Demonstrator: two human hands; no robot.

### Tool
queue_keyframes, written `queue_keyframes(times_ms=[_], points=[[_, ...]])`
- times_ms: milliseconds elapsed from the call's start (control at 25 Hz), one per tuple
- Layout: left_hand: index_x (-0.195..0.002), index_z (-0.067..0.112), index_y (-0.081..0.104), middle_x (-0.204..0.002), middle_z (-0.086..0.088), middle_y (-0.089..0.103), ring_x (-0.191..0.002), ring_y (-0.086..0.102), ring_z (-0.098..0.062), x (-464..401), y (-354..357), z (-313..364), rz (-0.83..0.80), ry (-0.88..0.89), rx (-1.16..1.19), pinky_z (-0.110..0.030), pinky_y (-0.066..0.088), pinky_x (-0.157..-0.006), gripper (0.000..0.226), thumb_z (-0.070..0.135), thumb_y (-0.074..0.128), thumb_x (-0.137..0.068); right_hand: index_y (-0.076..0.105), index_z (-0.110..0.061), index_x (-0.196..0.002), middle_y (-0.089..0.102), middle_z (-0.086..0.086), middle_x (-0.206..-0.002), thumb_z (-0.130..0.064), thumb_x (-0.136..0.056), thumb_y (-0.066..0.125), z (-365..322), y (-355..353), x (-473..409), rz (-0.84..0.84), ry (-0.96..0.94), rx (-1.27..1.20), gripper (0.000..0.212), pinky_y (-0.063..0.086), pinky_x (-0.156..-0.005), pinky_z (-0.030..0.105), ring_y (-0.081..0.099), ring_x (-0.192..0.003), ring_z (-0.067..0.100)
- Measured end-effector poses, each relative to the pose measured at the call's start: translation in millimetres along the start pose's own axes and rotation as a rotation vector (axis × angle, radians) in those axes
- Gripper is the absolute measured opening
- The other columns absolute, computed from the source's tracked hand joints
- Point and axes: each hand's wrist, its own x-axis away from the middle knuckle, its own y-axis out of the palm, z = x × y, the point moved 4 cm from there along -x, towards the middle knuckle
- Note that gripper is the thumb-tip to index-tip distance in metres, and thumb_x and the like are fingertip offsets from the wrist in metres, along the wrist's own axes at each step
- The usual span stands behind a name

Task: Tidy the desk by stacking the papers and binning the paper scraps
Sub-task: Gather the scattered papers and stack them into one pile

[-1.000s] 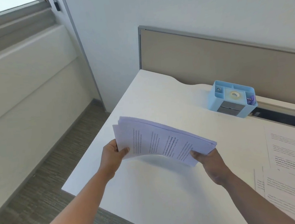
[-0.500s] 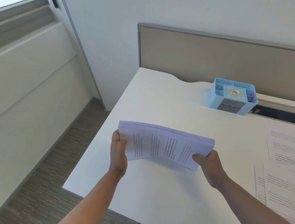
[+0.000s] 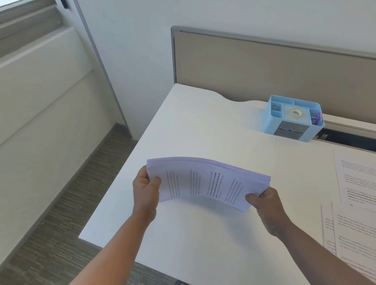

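Stack (image 3: 208,181) squarer than before | left hand (image 3: 146,194), right hand (image 3: 269,205) gripping ends

Stack of papers (image 3: 208,182): thin printed paper, matt, flexing. Loose sheets (image 3: 368,218): same matt paper. Desk (image 3: 203,123): smooth white top, slight sheen. Organizer (image 3: 292,118): light blue plastic, smooth. Divider panel (image 3: 266,68): beige, matt, grey metal-looking frame. Floor (image 3: 54,231): rough, striped carpet.

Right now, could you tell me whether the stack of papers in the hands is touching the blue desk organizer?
Apart. The head view shows bare white desk between the stack of papers and the blue desk organizer.
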Motion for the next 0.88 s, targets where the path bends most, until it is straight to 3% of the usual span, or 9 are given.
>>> queue_keyframes(times_ms=[120, 240, 360, 520, 600, 720, 880], points=[[-0.082, 0.029, 0.071, -0.085, 0.006, 0.07, -0.078, 0.064, -0.01, 3, 3, -5, -0.023, -0.04, -0.021, -0.02, 0.052, -0.063, 0.038, 0.007, 0.042, -0.07, 0.08, -0.025, -0.093, 0.074, 0.002, -0.093, 0.014, -0.091, 0.052, 9, 2, 3, -0.009, 0.047, 0.012, 0.049, 0.046, -0.077, 0.038, 0.063, -0.087, 0.02], [-0.079, 0.022, 0.071, -0.079, 0.007, 0.069, -0.078, 0.06, -0.014, 4, 6, -11, -0.026, -0.097, -0.083, -0.026, 0.046, -0.067, 0.032, 0.01, 0.042, -0.07, 0.08, -0.027, -0.094, 0.078, 0.005, -0.1, 0.011, -0.093, 0.056, 11, 8, 5, 0.002, 0.071, -0.01, 0.045, 0.052, -0.084, 0.043, 0.069, -0.095, 0.027], [-0.077, 0.018, 0.068, -0.076, 0.006, 0.068, -0.072, 0.058, -0.011, 1, 5, -11, 0.005, -0.097, -0.111, -0.027, 0.044, -0.065, 0.028, 0.01, 0.042, -0.07, 0.08, -0.033, -0.098, 0.079, 0.006, -0.106, 0.008, -0.095, 0.058, 5, 8, 5, -0.014, 0.049, 0.004, 0.046, 0.056, -0.086, 0.041, 0.072, -0.097, 0.023], [-0.083, 0.03, 0.072, -0.082, 0.009, 0.072, -0.078, 0.065, -0.01, 0, -2, -6, 0.015, -0.031, -0.121, -0.022, 0.051, -0.061, 0.039, 0.009, 0.043, -0.069, 0.08, -0.032, -0.101, 0.078, -0.003, -0.101, 0.006, -0.091, 0.06, 1, 7, 5, -0.054, 0.031, 0.0, 0.044, 0.056, -0.073, 0.022, 0.07, -0.09, 0.013], [-0.085, 0.032, 0.072, -0.084, 0.009, 0.073, -0.079, 0.066, -0.009, 0, -3, -9, -0.004, -0.044, -0.125, -0.022, 0.053, -0.062, 0.041, 0.008, 0.042, -0.069, 0.079, -0.034, -0.103, 0.079, 0.0, -0.107, 0.009, -0.095, 0.057, 5, 8, 5, -0.078, 0.055, -0.002, 0.049, 0.056, -0.081, 0.027, 0.071, -0.096, 0.014], [-0.083, 0.02, 0.072, -0.081, 0.001, 0.07, -0.078, 0.061, -0.019, 2, -2, -21, -0.016, -0.146, -0.158, -0.032, 0.047, -0.066, 0.034, 0.011, 0.043, -0.068, 0.079, -0.037, -0.101, 0.079, 0.004, -0.109, 0.004, -0.096, 0.061, 9, 12, 6, -0.063, 0.083, -0.008, 0.046, 0.054, -0.088, 0.037, 0.072, -0.101, 0.02], [-0.083, 0.008, 0.068, -0.079, -0.001, 0.068, -0.076, 0.058, -0.02, 0, 0, -21, -0.009, -0.143, -0.169, -0.034, 0.044, -0.067, 0.03, 0.009, 0.043, -0.068, 0.079, -0.041, -0.101, 0.079, -0.002, -0.109, 0.0, -0.097, 0.065, 2, 14, 5, -0.06, 0.035, -0.013, 0.043, 0.058, -0.084, 0.03, 0.074, -0.1, 0.015]])
